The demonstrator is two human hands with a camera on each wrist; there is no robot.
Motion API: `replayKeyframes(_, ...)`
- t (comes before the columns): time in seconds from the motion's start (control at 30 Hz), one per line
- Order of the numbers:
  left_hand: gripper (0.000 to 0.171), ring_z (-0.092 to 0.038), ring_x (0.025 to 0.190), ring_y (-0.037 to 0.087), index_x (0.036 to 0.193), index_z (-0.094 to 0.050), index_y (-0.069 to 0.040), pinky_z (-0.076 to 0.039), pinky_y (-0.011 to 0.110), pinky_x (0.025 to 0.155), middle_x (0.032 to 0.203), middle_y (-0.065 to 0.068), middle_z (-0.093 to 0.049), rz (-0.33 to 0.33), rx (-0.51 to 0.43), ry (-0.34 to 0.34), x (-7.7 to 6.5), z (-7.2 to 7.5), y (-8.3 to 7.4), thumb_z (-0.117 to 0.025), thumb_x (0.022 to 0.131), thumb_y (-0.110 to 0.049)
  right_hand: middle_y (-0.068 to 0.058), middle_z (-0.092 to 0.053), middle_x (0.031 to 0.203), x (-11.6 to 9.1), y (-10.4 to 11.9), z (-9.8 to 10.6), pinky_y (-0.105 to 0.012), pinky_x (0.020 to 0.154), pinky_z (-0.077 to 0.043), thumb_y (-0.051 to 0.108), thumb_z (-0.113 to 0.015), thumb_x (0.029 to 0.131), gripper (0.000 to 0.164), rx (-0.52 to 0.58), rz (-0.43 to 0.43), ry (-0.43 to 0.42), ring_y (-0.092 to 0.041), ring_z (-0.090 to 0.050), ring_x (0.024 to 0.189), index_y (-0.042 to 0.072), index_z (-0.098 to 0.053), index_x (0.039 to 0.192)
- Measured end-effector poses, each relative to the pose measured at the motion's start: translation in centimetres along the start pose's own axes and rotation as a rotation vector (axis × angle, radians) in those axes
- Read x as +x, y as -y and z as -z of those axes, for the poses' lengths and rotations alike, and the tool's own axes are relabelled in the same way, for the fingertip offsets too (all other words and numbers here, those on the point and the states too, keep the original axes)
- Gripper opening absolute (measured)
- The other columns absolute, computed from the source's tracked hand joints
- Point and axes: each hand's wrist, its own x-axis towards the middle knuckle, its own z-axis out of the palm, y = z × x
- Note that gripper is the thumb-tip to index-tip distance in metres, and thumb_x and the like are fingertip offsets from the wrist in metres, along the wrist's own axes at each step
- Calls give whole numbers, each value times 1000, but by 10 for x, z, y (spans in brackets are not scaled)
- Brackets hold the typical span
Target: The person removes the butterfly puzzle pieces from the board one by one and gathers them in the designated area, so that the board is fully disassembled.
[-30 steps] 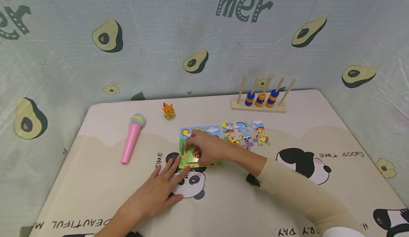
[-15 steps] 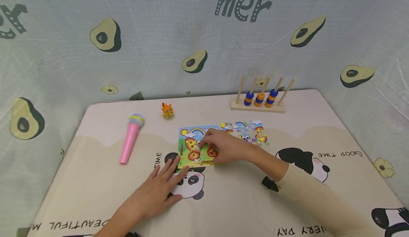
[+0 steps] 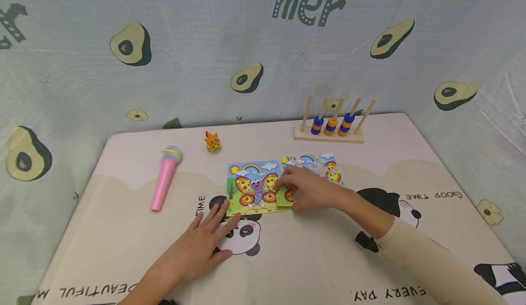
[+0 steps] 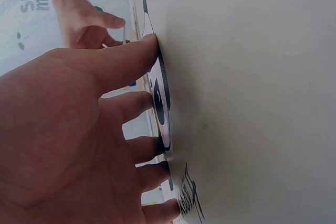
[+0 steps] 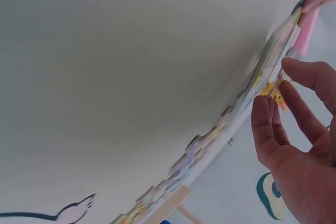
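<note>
A puzzle board [image 3: 246, 211] with a butterfly picture lies on the table. My left hand [image 3: 196, 251] rests with fingers spread, fingertips at the board's lower left corner. At the board's right edge, my right hand [image 3: 310, 188] pinches a green puzzle piece [image 3: 283, 198] with a red round patch. In the right wrist view, the thumb and fingers of the right hand [image 5: 302, 135] meet around the thin piece. Several loose puzzle pieces [image 3: 334, 175] lie right of the board, partly hidden by the right hand.
A pink toy microphone [image 3: 165, 181] lies to the left. Behind the board stands a small orange toy figure [image 3: 213, 141]. A wooden peg stand [image 3: 328, 134] with blue and orange beads is at the back right. The tablecloth [image 3: 296, 259] carries panda prints.
My right hand has moved right across the board with the green piece, uncovering the butterfly picture. The left hand has stayed at the board's corner.
</note>
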Motion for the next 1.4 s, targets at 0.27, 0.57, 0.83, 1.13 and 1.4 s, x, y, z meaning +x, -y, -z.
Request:
replayKeyframes(0.27,74,-26,157,44,162,-40,-22,-28,70,121,174,17,-20,-1,-2,2,0,0,0,-70,98,-43,-1,-59,118,-12,-12,0,-28,85,-54,-3,-79,74,52,8,14,-5,-13,-58,97,16,-73,122)
replayKeyframes(0.57,74,-27,157,44,162,-41,-22,-28,69,120,173,17,-22,-4,4,-13,-1,0,0,-71,97,-43,1,-58,119,-17,-16,-1,-28,84,-52,-3,-78,76,51,13,-38,9,-15,-55,99,18,-73,122)
replayKeyframes(0.83,75,-27,157,44,162,-40,-22,-29,69,121,173,16,-21,-5,8,-8,0,1,0,-70,97,-44,3,-57,121,-18,-16,-4,-31,85,-51,-3,-78,77,51,-10,-70,16,-16,-55,103,21,-73,122)
replayKeyframes(1.13,74,-28,157,44,162,-40,-23,-29,69,120,173,17,-22,-13,13,-14,-1,0,1,-70,97,-45,2,-58,119,-19,-16,-3,-31,85,-52,-1,-80,76,52,-19,-61,30,-15,-55,99,20,-73,123)
replayKeyframes(1.4,75,-26,158,43,162,-40,-22,-28,67,122,174,16,-21,-5,12,-15,-1,-1,1,-70,97,-44,1,-58,119,-19,-17,-3,-32,86,-52,-4,-78,75,52,-21,-38,28,-15,-56,99,18,-73,123)
